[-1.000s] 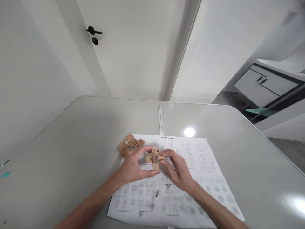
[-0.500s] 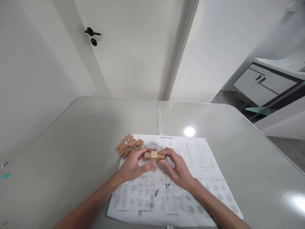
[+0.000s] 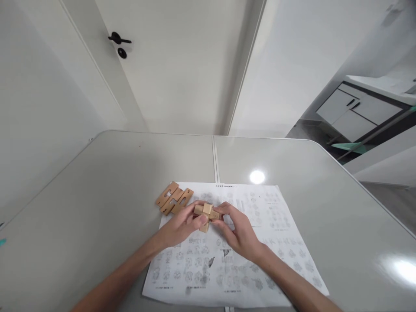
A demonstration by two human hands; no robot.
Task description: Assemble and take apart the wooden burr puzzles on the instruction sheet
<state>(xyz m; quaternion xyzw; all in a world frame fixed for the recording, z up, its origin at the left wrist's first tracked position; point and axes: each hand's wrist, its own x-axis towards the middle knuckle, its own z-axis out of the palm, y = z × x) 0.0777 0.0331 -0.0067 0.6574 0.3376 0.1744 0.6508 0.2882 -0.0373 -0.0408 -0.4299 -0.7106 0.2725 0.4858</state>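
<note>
A small wooden block puzzle (image 3: 208, 209), made of crossing light-wood bars, is held above the printed sheet. My left hand (image 3: 183, 224) closes round its left side, the thumb pressed on the front near the lower bar. From the right, my right hand (image 3: 235, 226) pinches the end of the right-hand bar between thumb and fingers. Just beyond my left hand lie several flat wooden pieces (image 3: 167, 195) with cut-out slots and dark printed marks, set side by side. The rear of the puzzle is hidden by my fingers.
A large paper sheet (image 3: 260, 277) with rows of faint diagrams lies under my hands on the grey table (image 3: 107, 225). A seam (image 3: 215, 160) runs down the tabletop. Past the far edge stand a white door (image 3: 182, 65) and, at right, a white cabinet (image 3: 357, 108).
The puzzle has turned and tilted in my hands, its lower bar now pointing slightly left. My right hand's grip shows more of the right bar's face. The flat pieces lie as before.
</note>
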